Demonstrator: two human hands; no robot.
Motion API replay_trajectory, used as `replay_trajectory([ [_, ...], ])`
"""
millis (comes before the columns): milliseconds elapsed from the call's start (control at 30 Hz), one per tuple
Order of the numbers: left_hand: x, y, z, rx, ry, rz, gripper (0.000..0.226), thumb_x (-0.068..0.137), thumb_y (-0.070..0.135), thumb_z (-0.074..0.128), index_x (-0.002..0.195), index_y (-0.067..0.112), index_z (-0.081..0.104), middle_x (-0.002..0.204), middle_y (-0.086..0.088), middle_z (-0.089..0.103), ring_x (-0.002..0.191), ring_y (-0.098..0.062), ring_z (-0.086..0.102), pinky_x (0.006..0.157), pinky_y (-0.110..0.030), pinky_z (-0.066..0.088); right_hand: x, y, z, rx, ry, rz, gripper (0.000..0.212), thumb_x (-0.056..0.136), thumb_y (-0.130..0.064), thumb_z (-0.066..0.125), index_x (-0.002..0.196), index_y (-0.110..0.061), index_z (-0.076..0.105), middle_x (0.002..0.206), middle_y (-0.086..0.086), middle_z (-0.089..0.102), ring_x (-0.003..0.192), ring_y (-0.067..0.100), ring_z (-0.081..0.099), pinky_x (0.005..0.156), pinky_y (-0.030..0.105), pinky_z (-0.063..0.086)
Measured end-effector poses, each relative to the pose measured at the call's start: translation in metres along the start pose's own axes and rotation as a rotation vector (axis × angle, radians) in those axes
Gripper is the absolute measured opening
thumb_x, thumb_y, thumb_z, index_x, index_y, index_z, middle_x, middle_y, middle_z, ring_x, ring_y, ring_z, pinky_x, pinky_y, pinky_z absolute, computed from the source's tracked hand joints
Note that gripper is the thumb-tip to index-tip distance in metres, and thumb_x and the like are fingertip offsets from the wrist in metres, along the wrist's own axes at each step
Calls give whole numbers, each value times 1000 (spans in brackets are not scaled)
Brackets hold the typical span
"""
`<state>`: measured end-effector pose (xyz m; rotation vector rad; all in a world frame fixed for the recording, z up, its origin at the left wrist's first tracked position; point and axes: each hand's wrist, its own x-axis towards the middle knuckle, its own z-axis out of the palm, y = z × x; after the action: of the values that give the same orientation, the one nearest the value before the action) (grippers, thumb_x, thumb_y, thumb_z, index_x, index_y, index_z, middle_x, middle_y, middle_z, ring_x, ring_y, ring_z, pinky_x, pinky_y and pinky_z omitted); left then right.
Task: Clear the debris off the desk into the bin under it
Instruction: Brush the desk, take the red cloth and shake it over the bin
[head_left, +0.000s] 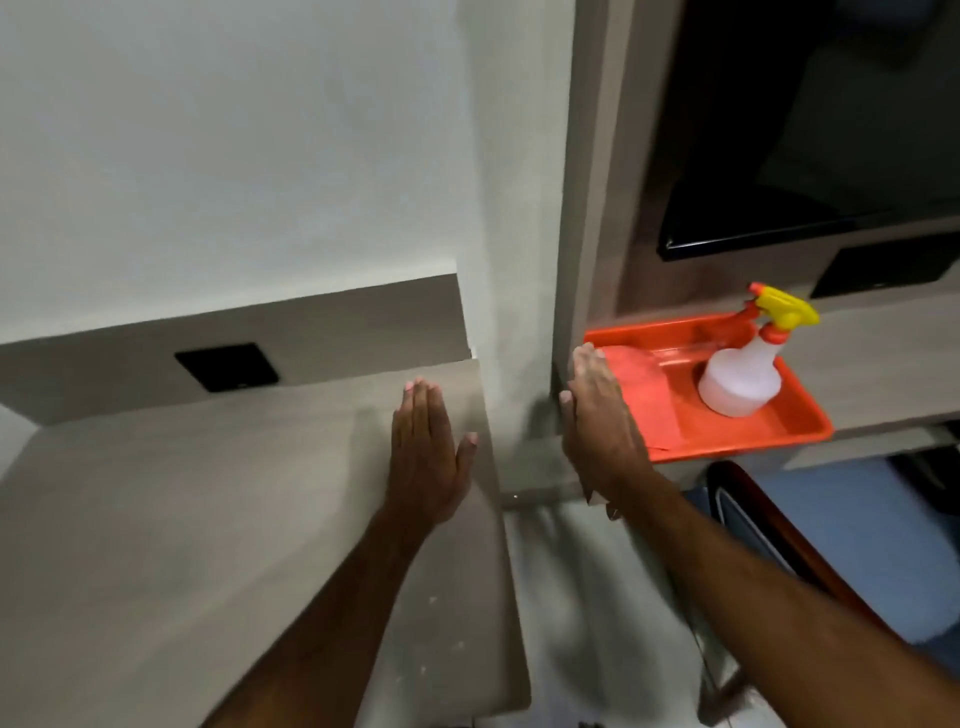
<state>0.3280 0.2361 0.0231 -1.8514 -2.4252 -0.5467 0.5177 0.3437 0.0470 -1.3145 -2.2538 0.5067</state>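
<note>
Scanning the desk (208, 519): broad grey top, mostly bare. Bin not in view, so any sweep off the right edge risks scattering onto the floor. Orange tray (727, 431) overhangs its ledge; a knock could tip the spray bottle (740, 379). Right hand (597, 415) flat, fingers extended, at the tray's rim, grasping nothing. Left hand (426, 452) flat on the desk, empty. Debris (431, 600): pale specks, easily missed.

Left hand (428, 452) lies flat on the desk (182, 519) at centre frame, while the right hand (597, 415) (fingers straight) touches the orange tray (727, 441) right of centre.
</note>
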Motion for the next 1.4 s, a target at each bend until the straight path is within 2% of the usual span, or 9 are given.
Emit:
replay_trajectory([
  [200, 31, -8, 80, 9, -188, -133, 83, 91, 51, 36, 151, -4, 22, 161, -26, 23, 151, -40, 16, 122, -55, 24, 69, 83, 8, -95, -180, 283, 54, 98, -10, 43, 151, -7, 32, 158, 23, 26, 146, 37, 26, 121, 44, 24],
  [367, 35, -17, 99, 58, -210, -187, 85, 89, 62, 29, 153, 5, 21, 163, -18, 23, 152, -33, 16, 123, -49, 18, 84, 113, 26, -344, -358, 445, 41, 90, -22, 49, 130, -18, 50, 126, 23, 53, 114, 46, 53, 97, 48, 45],
  [533, 39, -24, 105, 54, -244, -176, 89, 90, 69, 14, 156, 10, 10, 167, -11, 7, 155, -26, 2, 122, -40, -1, 95, 125, 44, -479, -172, 311, 42, 87, -12, 55, 126, -3, 42, 114, 27, 61, 99, 44, 63, 87, 48, 51],
  [633, 42, -25, 106, 49, -248, -158, 88, 91, 68, 16, 155, 8, 15, 166, -14, 13, 155, -28, 6, 125, -44, 6, 94, 127, 42, -490, -116, 278, 42, 89, -10, 55, 127, 2, 41, 112, 29, 62, 96, 48, 64, 84, 50, 52],
  [867, 19, 0, 75, -35, -13, -2, 54, 96, 23, 51, 141, -7, 45, 152, -28, 41, 145, -40, 34, 124, -49, 19, 20, 37, 4, -261, 333, 61, 40, 83, -37, 57, 113, -9, 56, 98, 20, 64, 87, 43, 60, 70, 47, 49],
  [967, -37, 21, 50, -105, 126, 9, 56, 96, 23, 48, 143, -6, 40, 155, -27, 36, 148, -38, 29, 123, -52, 24, -66, -11, 12, -79, 334, -64, 47, 73, -20, 70, 117, -13, 56, 98, 15, 65, 86, 37, 60, 68, 43, 51],
  [1100, -172, 18, 33, -187, 321, 25, 57, 99, 28, 39, 148, 0, 32, 157, -23, 33, 150, -35, 25, 125, -50, 20, -185, -14, 60, 127, 169, 303, 42, 72, -41, 68, 111, -34, 51, 91, -8, 62, 78, 17, 60, 68, 32, 48],
  [1200, -297, -12, 53, -146, 410, 40, 60, 95, 23, 46, 150, 5, 31, 154, -23, 36, 148, -39, 28, 123, -54, 19, -270, 14, 127, 203, 131, 508, 27, 75, -37, 61, 99, -32, 50, 83, -2, 61, 72, 25, 59, 69, 30, 41],
  [1400, -476, -82, 160, -154, 89, -380, 60, 92, 26, 49, 141, -6, 37, 154, -29, 32, 151, -38, 18, 125, -51, 14, -394, 60, 282, 181, -284, 662, 18, 89, -18, 54, 107, -15, 49, 90, 18, 68, 74, 41, 68, 70, 51, 58],
])
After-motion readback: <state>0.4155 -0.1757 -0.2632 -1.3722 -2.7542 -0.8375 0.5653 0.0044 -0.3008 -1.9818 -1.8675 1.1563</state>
